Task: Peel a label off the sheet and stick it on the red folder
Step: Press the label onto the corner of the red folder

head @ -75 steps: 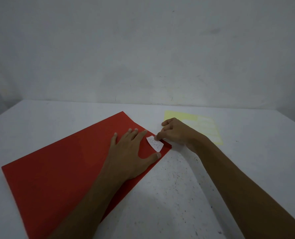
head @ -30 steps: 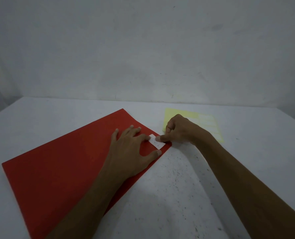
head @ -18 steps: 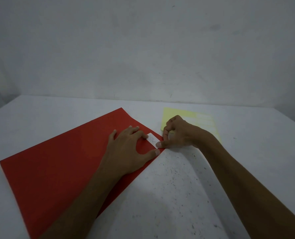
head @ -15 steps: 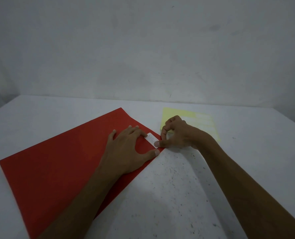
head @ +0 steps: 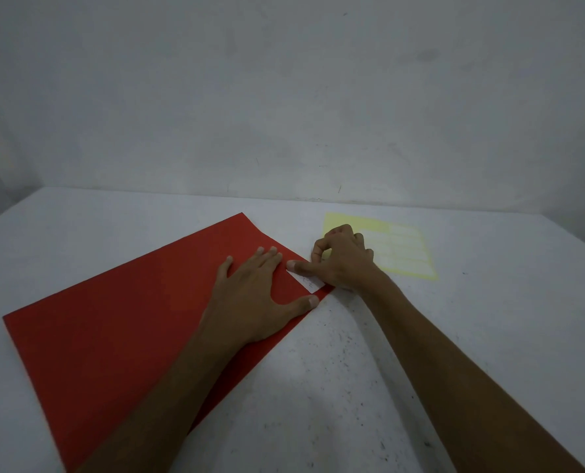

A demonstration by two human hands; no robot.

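The red folder (head: 113, 329) lies slanted on the white table. A small white label (head: 307, 280) with handwriting lies flat on the folder's near-right corner. My left hand (head: 250, 295) rests flat on the folder just left of the label, fingers spread, thumb near the folder's edge. My right hand (head: 344, 261) is curled, and its thumb tip presses the label's far-left end. The pale yellow label sheet (head: 409, 256) lies behind my right hand, partly hidden by it.
The white speckled table (head: 421, 353) extends to the right and towards me. A plain grey wall (head: 284, 97) stands right behind the table's far edge.
The label, held lifted at one end before, now lies flat on the folder. My right thumb has slid along it to its far-left end. My left hand has stayed on the folder.
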